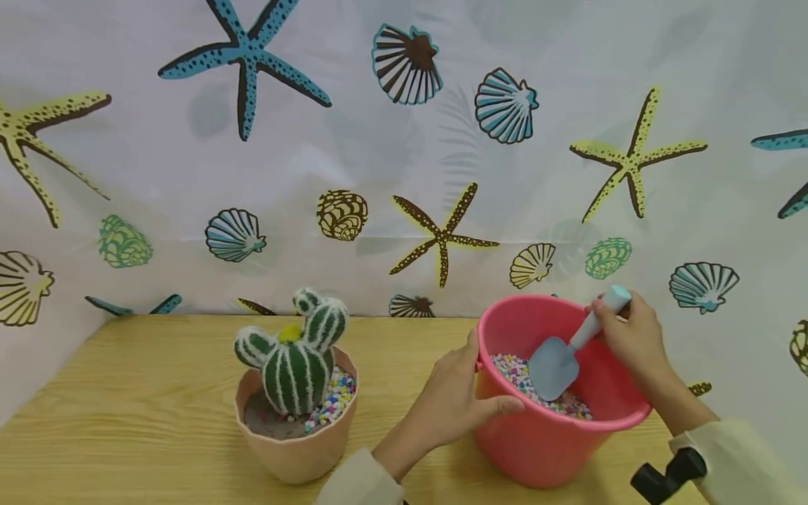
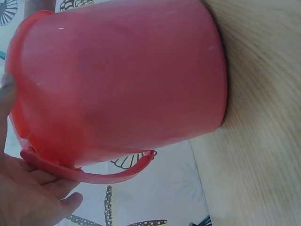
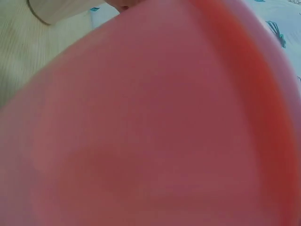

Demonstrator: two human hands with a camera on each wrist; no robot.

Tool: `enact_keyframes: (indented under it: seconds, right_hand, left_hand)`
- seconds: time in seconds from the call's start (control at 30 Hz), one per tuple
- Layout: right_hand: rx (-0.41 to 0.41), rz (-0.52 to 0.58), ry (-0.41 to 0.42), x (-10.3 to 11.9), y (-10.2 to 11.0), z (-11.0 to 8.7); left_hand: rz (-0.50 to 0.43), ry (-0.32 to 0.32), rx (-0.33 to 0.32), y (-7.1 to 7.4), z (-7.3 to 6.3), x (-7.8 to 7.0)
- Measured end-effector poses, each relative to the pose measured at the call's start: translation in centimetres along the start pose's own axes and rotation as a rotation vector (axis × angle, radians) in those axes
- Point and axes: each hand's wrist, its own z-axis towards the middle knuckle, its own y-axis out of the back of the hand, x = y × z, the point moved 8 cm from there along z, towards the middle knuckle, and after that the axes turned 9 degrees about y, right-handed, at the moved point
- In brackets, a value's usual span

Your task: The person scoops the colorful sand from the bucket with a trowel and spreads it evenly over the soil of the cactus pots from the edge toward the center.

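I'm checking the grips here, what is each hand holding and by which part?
The right hand grips the blue scoop by its handle's upper end. The left hand holds the pink bucket by its near rim and side.

head cam looks fwd/down over table (image 1: 158,365); both wrist cams sit v. close on pink bucket (image 2: 122,80).

Smooth, slightly glossy plastic bucket (image 1: 549,442); matt plastic scoop (image 1: 555,365); fuzzy cloth cactus (image 1: 297,358); grainy wood table (image 1: 126,421); rough coloured gravel (image 1: 514,372).
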Motion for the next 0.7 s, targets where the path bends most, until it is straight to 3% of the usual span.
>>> enact_keyframes:
  seconds: [0.2, 0.43, 0.7]
  right_hand:
    - [0.005, 0.043, 0.030, 0.3, 0.4, 0.3]
    - [-0.019, -0.060, 0.054, 1.4, 0.1, 0.9]
    - [0.001, -0.103, 0.148, 1.8, -0.3, 1.1]
  left_hand:
    - [-0.001, 0.020, -0.009, 0.2, 0.0, 0.1]
    - [0.023, 0.064, -0.046, -0.3, -0.4, 0.0]
    - [0.030, 0.074, -0.059, -0.8, -0.8, -0.1]
